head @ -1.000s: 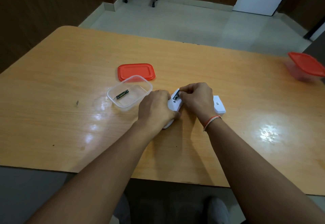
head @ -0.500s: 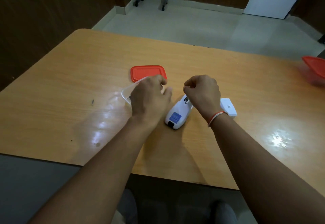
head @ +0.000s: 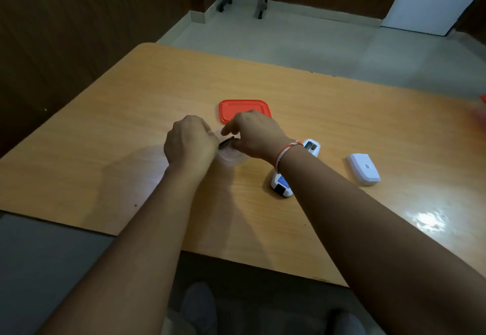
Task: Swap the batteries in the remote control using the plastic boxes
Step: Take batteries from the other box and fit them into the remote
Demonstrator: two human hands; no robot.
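Observation:
My left hand (head: 189, 142) and my right hand (head: 253, 135) meet over the clear plastic box (head: 232, 156), which they mostly hide. A dark battery (head: 226, 142) lies slanted between them, pinched by my right thumb and fingers, its lower end against my left fingers. My left hand curls on the box's left side. The white remote control (head: 282, 187) lies face down on the table, its open battery bay (head: 311, 147) showing past my right wrist. Its white battery cover (head: 363, 169) rests apart to the right.
The box's red lid (head: 244, 108) lies flat just behind my hands. A second red-lidded box (head: 483, 101) shows at the far right edge. The wooden table (head: 131, 124) ends near my body; a chair base stands on the floor beyond.
My right hand left the remote and moved left over the clear box with a battery. My left hand moved from the remote to the box.

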